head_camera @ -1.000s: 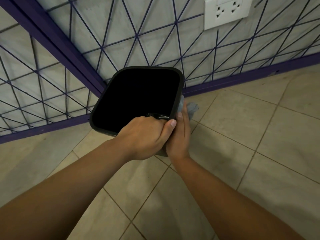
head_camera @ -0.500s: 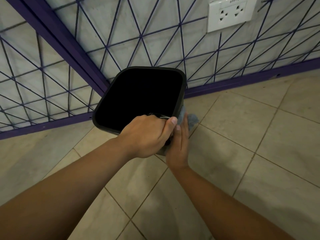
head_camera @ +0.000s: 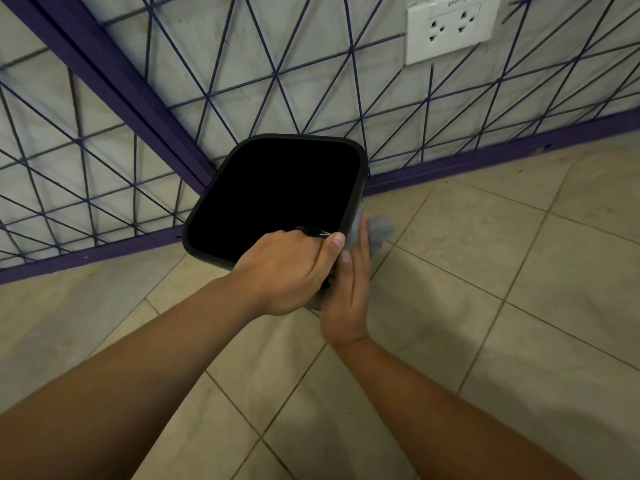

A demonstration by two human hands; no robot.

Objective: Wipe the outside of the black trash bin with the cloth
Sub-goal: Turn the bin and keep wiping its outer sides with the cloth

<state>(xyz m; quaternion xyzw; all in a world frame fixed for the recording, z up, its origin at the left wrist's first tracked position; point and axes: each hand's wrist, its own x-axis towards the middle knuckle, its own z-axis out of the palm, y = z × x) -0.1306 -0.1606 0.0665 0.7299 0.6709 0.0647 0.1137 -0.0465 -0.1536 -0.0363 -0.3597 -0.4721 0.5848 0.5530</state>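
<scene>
The black trash bin (head_camera: 305,137) stands on the tiled floor in the corner, its open top facing me. My left hand (head_camera: 287,268) grips the near rim, fingers curled over the edge. A grey cloth (head_camera: 379,232) lies against the bin's right outer side. My right hand (head_camera: 349,296) presses the cloth flat onto that side, its fingers straight and pointing away from me. Part of the cloth sticks out past the fingertips. Most of the bin's outer walls are hidden from this angle.
White wall tiles with purple lines meet in the corner (head_camera: 194,168) behind the bin. A purple skirting (head_camera: 485,161) runs along the floor. A white double socket (head_camera: 450,29) sits on the right wall. Beige floor tiles (head_camera: 485,271) spread to the right and front.
My right hand slid the cloth a little towards me along the bin's right side, then back away. The left hand kept its grip on the rim.
</scene>
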